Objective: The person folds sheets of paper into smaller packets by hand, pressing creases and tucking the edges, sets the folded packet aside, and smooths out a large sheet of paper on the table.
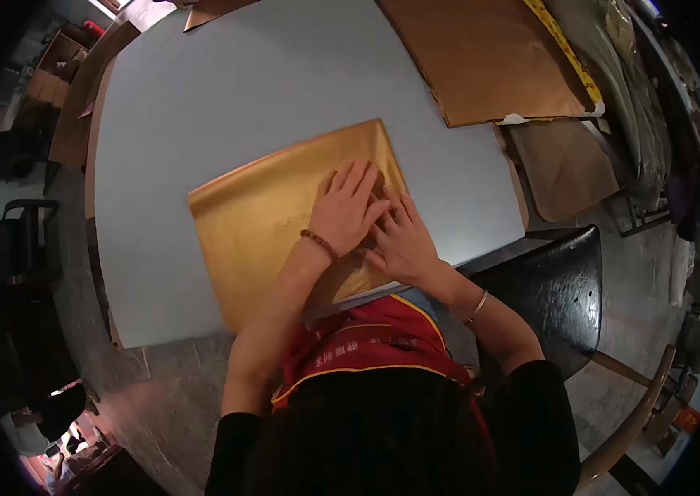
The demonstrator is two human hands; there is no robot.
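A shiny gold sheet (255,240) lies on the grey-blue tabletop (201,99), close to its near edge. Its far edge looks curled or folded over, and faint marks show near its middle. My left hand (343,208), with a brown bead bracelet at the wrist, rests flat on the right half of the sheet, fingers stretched forward. Beside it, my right hand (404,246) lies on the sheet's right side with its fingers apart and the tips close to my left hand. A metal bangle circles the right wrist. Neither hand visibly grips anything.
Brown board (490,58) with a yellow-edged strip sits on the table's far right. A black chair (548,289) stands close at my right, near a curved wooden chair part (635,422). Another black chair (19,240) is at left. My red apron (366,339) touches the near edge.
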